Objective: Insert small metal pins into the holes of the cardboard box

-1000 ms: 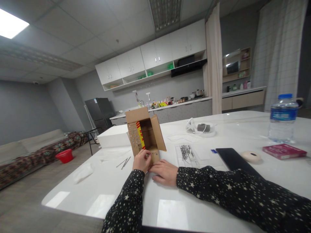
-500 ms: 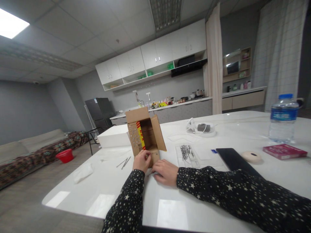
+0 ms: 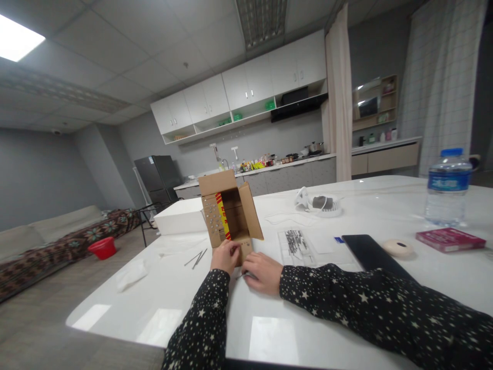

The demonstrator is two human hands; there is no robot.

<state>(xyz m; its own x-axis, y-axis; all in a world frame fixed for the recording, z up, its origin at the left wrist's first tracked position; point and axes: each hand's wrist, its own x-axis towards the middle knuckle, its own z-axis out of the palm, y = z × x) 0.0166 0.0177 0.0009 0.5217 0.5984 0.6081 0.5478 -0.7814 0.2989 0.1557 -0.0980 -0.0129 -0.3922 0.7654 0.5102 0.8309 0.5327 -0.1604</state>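
Observation:
An opened cardboard box (image 3: 251, 213) stands on the white table in front of me, its opening facing me. Its left flap carries a yellow-and-red tape strip (image 3: 223, 215) and many small silvery dots. My left hand (image 3: 224, 256) is at the lower front flap, thumb and fingertips pinched together; whatever is between them is too small to name. Beside it, low on the table, my right hand (image 3: 262, 272) curls over a small grey thing, mostly hidden under the fingers, with a thin dark end sticking out to the left.
Right of the box lies a clear case of thin dark metal pieces (image 3: 296, 242). Farther right are a black tablet-like slab (image 3: 372, 254), a pinkish-red box (image 3: 450, 240) and a water bottle (image 3: 449, 187). Thin metal rods (image 3: 198, 258), crumpled white plastic (image 3: 132, 275) and a white box (image 3: 180, 217) are leftward.
My right fingers have shifted and curled slightly, so more of the grey thing under them shows. My left hand stays at the flap, and the box has not moved.

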